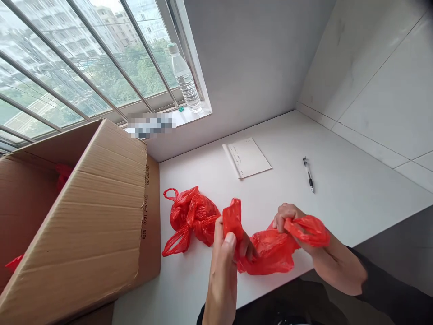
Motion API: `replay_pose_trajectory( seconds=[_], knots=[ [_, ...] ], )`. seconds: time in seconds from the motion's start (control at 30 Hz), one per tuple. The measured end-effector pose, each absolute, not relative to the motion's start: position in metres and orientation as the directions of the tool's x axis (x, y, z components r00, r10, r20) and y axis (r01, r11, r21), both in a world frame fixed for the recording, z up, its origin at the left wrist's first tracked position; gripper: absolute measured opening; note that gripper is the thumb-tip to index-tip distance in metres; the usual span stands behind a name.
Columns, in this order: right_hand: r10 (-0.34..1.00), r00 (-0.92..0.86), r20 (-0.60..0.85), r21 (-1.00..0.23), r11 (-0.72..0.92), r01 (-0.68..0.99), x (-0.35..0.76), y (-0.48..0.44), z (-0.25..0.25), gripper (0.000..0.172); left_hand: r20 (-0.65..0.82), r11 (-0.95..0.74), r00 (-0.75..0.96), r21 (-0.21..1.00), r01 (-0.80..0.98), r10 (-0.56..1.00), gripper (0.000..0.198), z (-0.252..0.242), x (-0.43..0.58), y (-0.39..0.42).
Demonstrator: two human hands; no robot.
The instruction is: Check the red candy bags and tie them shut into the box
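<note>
A red plastic bag (270,253) hangs between my two hands over the front edge of the white table (209,284). My left hand (225,253) is closed on one handle, which sticks up past the thumb. The other handle loops out of my right hand (287,216), whose fingers are curled around the plastic. What the bag contains, if anything, I cannot make out. Just left of my left hand, a second red plastic bag (203,212) lies bunched and knotted on the table, its handle loops spread to the left.
An open cardboard box (101,216) stands at the left, with red plastic showing inside. Farther back on the table lie a notebook (252,158) and a pen (308,175). A water bottle (186,83) stands on the sill by the barred window. Walls close off the back and right.
</note>
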State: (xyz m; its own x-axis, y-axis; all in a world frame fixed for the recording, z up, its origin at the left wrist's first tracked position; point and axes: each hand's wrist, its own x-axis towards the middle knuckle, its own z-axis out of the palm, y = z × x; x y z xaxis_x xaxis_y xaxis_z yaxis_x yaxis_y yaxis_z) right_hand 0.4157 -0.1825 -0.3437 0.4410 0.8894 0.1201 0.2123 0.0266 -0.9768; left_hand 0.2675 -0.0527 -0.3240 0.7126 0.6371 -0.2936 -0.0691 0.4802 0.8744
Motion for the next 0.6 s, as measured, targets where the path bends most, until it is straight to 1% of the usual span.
replay_pose_trajectory(
  seconds=[0.07,0.13,0.2,0.27,0.3,0.37,0.43,0.47,0.53,0.57,0.6],
  knots=[
    [0.929,0.349,0.125,-0.954,0.015,0.3,0.411,-0.178,-0.335,0.024,-0.323,0.392,0.629,0.919,0.032,0.707,0.03,-0.324,0.266,-0.056],
    [0.948,0.278,0.157,-0.927,0.044,0.373,0.407,-0.174,-0.328,0.023,-0.287,0.275,0.591,0.955,0.112,0.754,0.03,-0.324,0.266,-0.057],
    [0.952,0.24,0.19,-0.905,0.075,0.419,0.403,-0.169,-0.324,0.022,-0.197,0.167,0.665,0.98,0.109,0.721,0.03,-0.323,0.265,-0.058],
    [0.952,0.247,0.18,-0.892,0.052,0.45,0.4,-0.166,-0.324,0.02,-0.131,0.101,0.737,0.991,0.085,0.663,0.033,-0.322,0.264,-0.061],
    [0.95,0.263,0.168,-0.886,0.029,0.462,0.398,-0.164,-0.324,0.019,-0.135,0.087,0.728,0.991,0.104,0.672,0.035,-0.321,0.262,-0.064],
    [0.943,0.295,0.152,-0.87,-0.014,0.493,0.396,-0.16,-0.326,0.018,-0.184,0.078,0.642,0.979,0.189,0.744,0.039,-0.32,0.259,-0.071],
    [0.94,0.298,0.165,-0.84,-0.024,0.542,0.393,-0.158,-0.327,0.02,-0.212,0.076,0.579,0.965,0.25,0.788,0.046,-0.318,0.258,-0.074],
    [0.94,0.294,0.172,-0.822,-0.028,0.569,0.392,-0.157,-0.327,0.021,-0.211,0.075,0.598,0.967,0.245,0.774,0.045,-0.317,0.259,-0.074],
    [0.948,0.278,0.157,-0.792,-0.047,0.609,0.392,-0.157,-0.326,0.021,-0.197,0.094,0.682,0.978,0.186,0.704,0.032,-0.316,0.263,-0.068],
    [0.951,0.281,0.131,-0.785,-0.073,0.615,0.393,-0.158,-0.325,0.019,-0.193,0.116,0.71,0.981,0.157,0.677,0.03,-0.316,0.265,-0.063],
    [0.95,0.297,0.098,-0.783,-0.11,0.612,0.395,-0.158,-0.324,0.016,-0.195,0.141,0.721,0.981,0.136,0.665,0.034,-0.316,0.267,-0.058]
  ],
)
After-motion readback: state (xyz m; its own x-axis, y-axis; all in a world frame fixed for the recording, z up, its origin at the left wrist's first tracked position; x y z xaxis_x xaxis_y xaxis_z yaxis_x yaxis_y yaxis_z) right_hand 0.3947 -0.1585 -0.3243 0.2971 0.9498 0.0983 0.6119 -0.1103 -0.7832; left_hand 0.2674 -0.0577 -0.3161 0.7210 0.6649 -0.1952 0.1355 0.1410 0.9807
